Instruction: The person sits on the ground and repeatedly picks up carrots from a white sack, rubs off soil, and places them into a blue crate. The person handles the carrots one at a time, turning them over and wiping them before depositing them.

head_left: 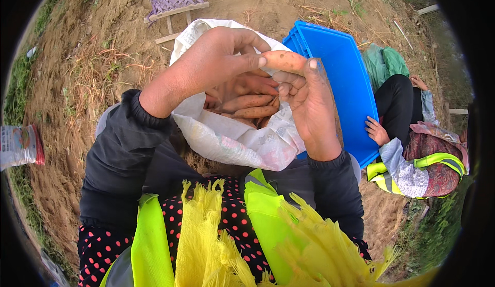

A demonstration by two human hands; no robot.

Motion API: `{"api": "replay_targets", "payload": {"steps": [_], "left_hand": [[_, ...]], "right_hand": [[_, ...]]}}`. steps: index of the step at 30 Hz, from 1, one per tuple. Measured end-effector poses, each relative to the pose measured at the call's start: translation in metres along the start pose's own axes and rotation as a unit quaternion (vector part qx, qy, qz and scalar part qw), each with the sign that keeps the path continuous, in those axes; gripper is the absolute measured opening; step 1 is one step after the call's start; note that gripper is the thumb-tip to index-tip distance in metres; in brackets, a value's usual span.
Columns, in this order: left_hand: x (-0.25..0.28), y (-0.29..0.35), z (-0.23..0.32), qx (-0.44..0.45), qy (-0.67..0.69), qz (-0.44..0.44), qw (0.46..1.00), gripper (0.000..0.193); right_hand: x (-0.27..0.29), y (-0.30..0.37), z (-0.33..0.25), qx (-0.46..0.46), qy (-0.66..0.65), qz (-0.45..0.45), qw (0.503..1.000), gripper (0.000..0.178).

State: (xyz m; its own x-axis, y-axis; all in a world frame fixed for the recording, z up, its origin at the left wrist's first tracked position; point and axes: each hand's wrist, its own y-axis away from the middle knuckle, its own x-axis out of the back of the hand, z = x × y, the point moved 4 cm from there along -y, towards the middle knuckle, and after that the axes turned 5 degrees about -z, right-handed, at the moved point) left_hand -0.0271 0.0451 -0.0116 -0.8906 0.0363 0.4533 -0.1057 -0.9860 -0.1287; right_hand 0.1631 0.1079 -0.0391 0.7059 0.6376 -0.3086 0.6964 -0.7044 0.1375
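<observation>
Above an open white woven sack (pixel 227 145), both hands hold one orange, soil-flecked carrot (pixel 283 61) lying nearly level. My left hand (pixel 221 52) pinches its left end between thumb and fingers. My right hand (pixel 315 104) grips the other end, thumb on top and fingers curled beneath. Inside the sack lie several more carrots (pixel 250 101), partly hidden by my left wrist and hand. The sack's rim is rolled outward and stands between my knees.
A blue plastic crate (pixel 350 75) stands right of the sack. A co-worker (pixel 412 148) in a yellow vest rests a hand on its rim, beside a green bag (pixel 380 62). A low stool with purple webbing (pixel 178 2) is beyond the sack. A printed bag (pixel 19 146) lies far left.
</observation>
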Motion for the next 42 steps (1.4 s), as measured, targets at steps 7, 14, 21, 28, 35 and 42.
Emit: {"api": "replay_targets", "payload": {"steps": [7,14,21,28,35,42], "left_hand": [[0.000,0.000,-0.009,0.027,0.104,0.010,0.994,0.029],[0.001,0.000,-0.016,0.036,0.177,-0.012,0.983,0.030],[0.000,0.002,-0.017,0.046,0.230,-0.033,0.971,0.033],[0.001,0.002,-0.018,0.057,0.224,-0.035,0.972,0.032],[0.015,0.009,-0.019,0.074,-0.268,0.009,0.960,0.023],[-0.006,0.023,-0.026,0.172,-0.372,-0.200,0.890,0.019]], "right_hand": [[-0.003,0.002,-0.003,0.028,0.046,0.006,0.999,0.064],[-0.008,0.005,-0.008,0.073,0.080,0.011,0.994,0.052],[-0.004,0.002,-0.004,0.069,0.080,0.006,0.994,0.027],[-0.003,0.003,-0.002,0.071,0.087,0.012,0.994,0.023],[0.011,0.004,-0.014,0.154,0.028,0.103,0.982,0.024],[0.006,0.003,-0.012,0.135,0.019,0.083,0.987,0.025]]}}
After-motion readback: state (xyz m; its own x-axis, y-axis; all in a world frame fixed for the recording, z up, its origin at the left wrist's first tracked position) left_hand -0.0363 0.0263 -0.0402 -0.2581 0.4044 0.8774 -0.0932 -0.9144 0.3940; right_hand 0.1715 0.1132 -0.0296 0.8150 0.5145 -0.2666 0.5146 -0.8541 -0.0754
